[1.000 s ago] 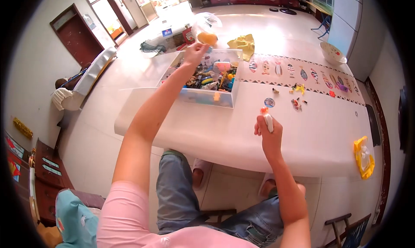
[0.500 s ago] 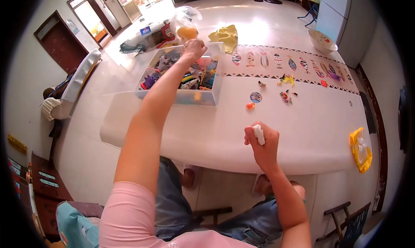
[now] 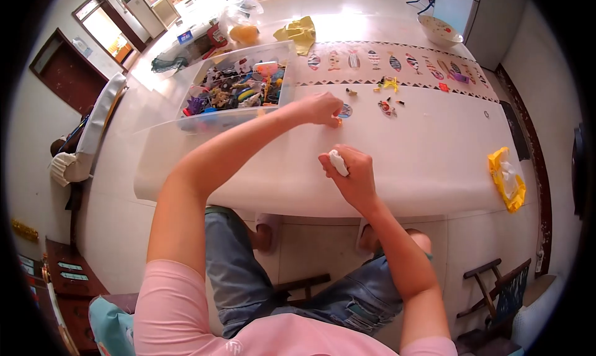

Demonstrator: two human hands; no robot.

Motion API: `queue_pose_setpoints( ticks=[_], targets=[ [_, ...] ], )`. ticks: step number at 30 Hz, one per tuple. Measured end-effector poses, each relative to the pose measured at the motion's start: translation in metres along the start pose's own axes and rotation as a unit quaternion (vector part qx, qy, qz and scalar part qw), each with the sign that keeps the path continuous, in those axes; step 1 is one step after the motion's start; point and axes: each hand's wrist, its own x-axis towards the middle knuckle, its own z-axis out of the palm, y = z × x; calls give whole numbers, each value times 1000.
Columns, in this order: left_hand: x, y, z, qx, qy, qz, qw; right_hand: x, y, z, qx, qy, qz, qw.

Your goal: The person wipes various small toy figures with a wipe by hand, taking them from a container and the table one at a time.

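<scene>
Orange toy (image 3: 339,123), that is where it is all being decided: on the white tabletop (image 3: 434,145), out in front of the seat, right under the fingertips. From the left, then! A clear plastic bin (image 3: 287,76) is seen first, well filled with assorted toys (image 3: 242,86), and behind it a clear bag (image 3: 242,9) with something orange inside. A yellow cloth (image 3: 299,34) is laid just past the bin's far corner. Now the left hand (image 3: 320,109): it is stretched over the table, fingers bent down onto the orange toy, but whether a grip has been closed cannot be told from here. Just beside, a round picture disc (image 3: 346,110) is left partly covered by those fingers. Nearer the body, a white tissue (image 3: 338,162) is clamped in the curled right hand (image 3: 354,173). The two hands are held apart, though near. Pick-up, that is how the step in hand is judged; a sure pinch is called for next, with the disc left undisturbed, and the tissue kept ready if wiping is wanted. Further right, small pieces are scattered around a printed figure (image 3: 387,109), a purple piece (image 3: 460,77) is set on the fish-patterned runner (image 3: 363,76), and a yellow packet (image 3: 498,169) is placed by the edge.
</scene>
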Motion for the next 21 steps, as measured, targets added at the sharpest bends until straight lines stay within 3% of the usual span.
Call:
queue_pose_setpoints(
  ticks=[3,6,8,9,12,14,18,19,21],
  targets=[
    [-3,-4,18,-44,48,-3,998,0,4,0,-8,5,24,1000],
    [-31,-1,14,-189,120,-28,974,3,3,-1,113,45,106,987],
    [-58,6,17,-465,132,-32,875,8,6,-3,143,84,141,976],
    [-73,10,21,-592,135,-34,794,11,4,-6,133,98,159,973],
    [-108,20,41,-763,110,-39,636,17,6,-3,148,72,185,969],
    [-120,19,57,-817,95,-17,569,20,13,3,219,54,211,951],
    [-120,12,74,-883,103,6,457,25,28,14,138,10,184,973],
    [-121,12,73,-884,104,10,455,24,25,17,246,20,258,934],
    [-125,10,66,-883,106,13,458,26,24,27,259,22,300,918]
  ],
)
